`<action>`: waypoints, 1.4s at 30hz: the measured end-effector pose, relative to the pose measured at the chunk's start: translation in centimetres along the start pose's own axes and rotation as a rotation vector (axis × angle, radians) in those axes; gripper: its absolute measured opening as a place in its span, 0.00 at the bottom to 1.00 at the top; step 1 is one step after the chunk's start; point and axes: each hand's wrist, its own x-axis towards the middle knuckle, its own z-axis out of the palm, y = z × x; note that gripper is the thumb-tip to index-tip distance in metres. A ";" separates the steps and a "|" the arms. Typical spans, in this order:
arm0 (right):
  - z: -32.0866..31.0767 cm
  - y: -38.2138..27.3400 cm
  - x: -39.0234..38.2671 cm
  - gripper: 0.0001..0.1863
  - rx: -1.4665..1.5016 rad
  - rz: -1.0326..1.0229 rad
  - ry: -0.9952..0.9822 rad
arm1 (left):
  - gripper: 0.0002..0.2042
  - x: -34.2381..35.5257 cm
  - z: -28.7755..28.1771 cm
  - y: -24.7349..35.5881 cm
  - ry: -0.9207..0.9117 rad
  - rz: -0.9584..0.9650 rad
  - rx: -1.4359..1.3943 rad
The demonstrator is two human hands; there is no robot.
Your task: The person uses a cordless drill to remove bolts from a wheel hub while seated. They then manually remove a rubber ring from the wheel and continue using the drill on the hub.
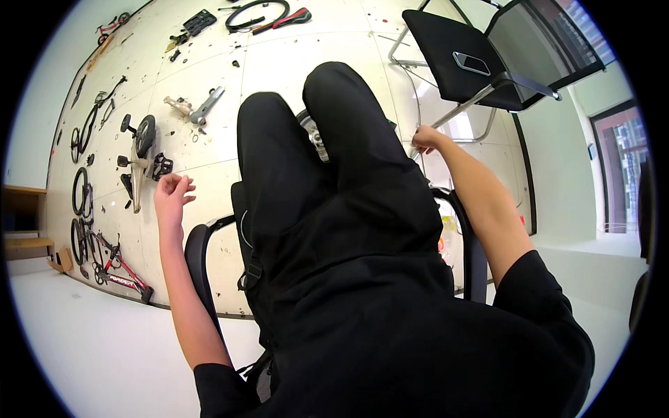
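Observation:
My right hand (426,139) is closed in a fist beside my right knee, next to a chair leg. A thin cable (417,94) runs down into this fist and seems to come out below it. To the left, my left hand (173,199) hangs in the air with fingers loosely bent and apart, holding nothing. Close to its fingertips lies a black pedal (162,165), beside a pale bike frame part (138,182) and a small black wheel (145,135) on the floor. Between my knees part of a silvery wheel (315,139) shows; my legs hide the rest.
A black chair (446,59) with a phone (472,63) on its seat stands at the far right. Bike parts lie along the left, including a red-and-black frame (125,272). A tyre (256,14), a saddle (284,21) and a tool case (200,22) lie far ahead.

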 end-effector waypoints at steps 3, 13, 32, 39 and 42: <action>1.1 0.8 0.7 0.11 0.051 0.000 -0.031 | 0.07 0.0 -0.8 -0.7 0.014 -0.001 0.107; 0.8 1.9 11.1 0.20 -0.360 -0.136 0.018 | 0.09 0.2 -0.4 -1.5 -0.050 -0.125 0.337; 15.2 -0.3 34.4 0.32 -0.141 -0.247 0.673 | 0.08 29.7 35.7 -12.4 -0.720 -0.142 0.446; 15.0 -1.9 38.7 0.32 -0.228 -0.132 0.527 | 0.27 30.8 43.6 -22.2 -0.705 0.421 0.852; 15.1 -0.8 38.8 0.27 -0.180 -0.154 0.587 | 0.28 29.6 45.0 -23.8 -0.684 0.493 0.851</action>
